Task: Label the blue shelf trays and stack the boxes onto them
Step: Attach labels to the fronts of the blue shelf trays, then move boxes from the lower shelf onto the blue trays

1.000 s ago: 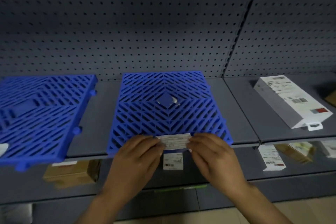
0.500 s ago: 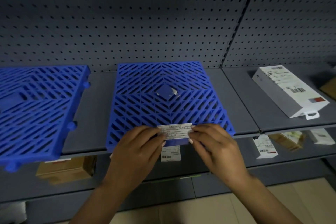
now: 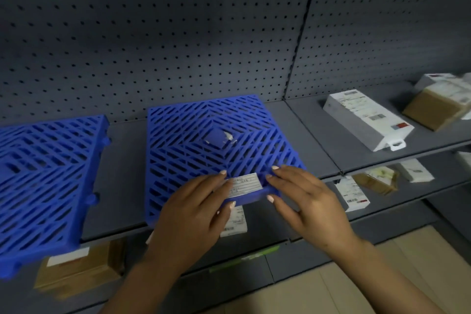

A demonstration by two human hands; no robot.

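Observation:
The middle blue slatted tray (image 3: pixel 214 120) lies on the grey shelf (image 3: pixel 122 181). A white lined label (image 3: pixel 246 184) sits on the solid front lip of this tray. My left hand (image 3: pixel 196 211) lies over the label's left end with straight fingers pressing it down, thumb on the lip below. My right hand (image 3: pixel 303 199) touches the tray just beside the label's right end, fingers extended. A second blue tray (image 3: pixel 43 176) overhangs the shelf at the left. A white box (image 3: pixel 367 118) and a brown box (image 3: pixel 438 107) lie on the right shelf section.
A perforated grey back panel (image 3: pixel 178 46) rises behind the shelf. The lower shelf holds brown boxes (image 3: pixel 79 267) at the left and small white and brown boxes (image 3: pixel 374 181) at the right. A white tag (image 3: pixel 234 222) hangs below the tray. Beige floor (image 3: pixel 356 288) shows below.
The label has gone from being held between both hands to lying on the tray's front lip, and my fingers have flattened. The view has swung so more boxes show at the right.

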